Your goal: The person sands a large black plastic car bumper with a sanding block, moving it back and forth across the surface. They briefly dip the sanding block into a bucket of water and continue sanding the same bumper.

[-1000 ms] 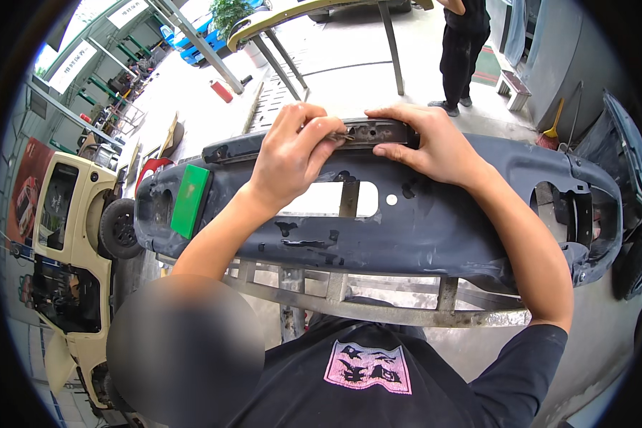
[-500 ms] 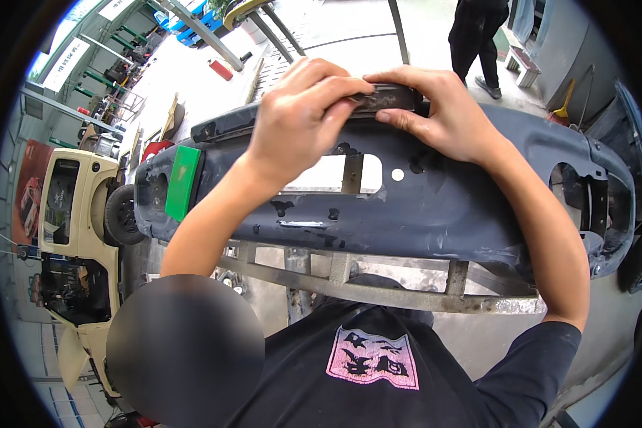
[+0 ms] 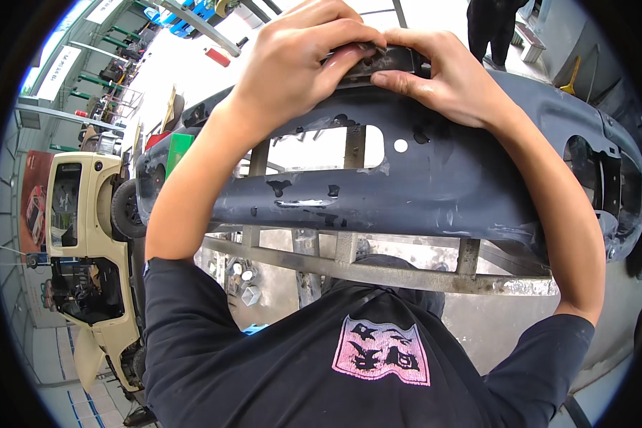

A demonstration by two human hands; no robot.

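Two-handed work on the strip [image 3: 396,63]

Left hand [image 3: 299,60]: thumb and fingers pressed together at the strip; what sits in the pinch, can't tell. Right hand [image 3: 456,78]: pinching the strip, thumb on near face, forefinger over top. My judgement: brace firmly with the right, keep left-hand moves small, light, clear of the right fingertips. Strip lies between the hands, along the far edge of the bumper [image 3: 442,185].

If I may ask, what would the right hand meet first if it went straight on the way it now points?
Most likely the left hand: the right hand points toward it along the dark piece that it holds, though depth is unclear and it might pass behind.
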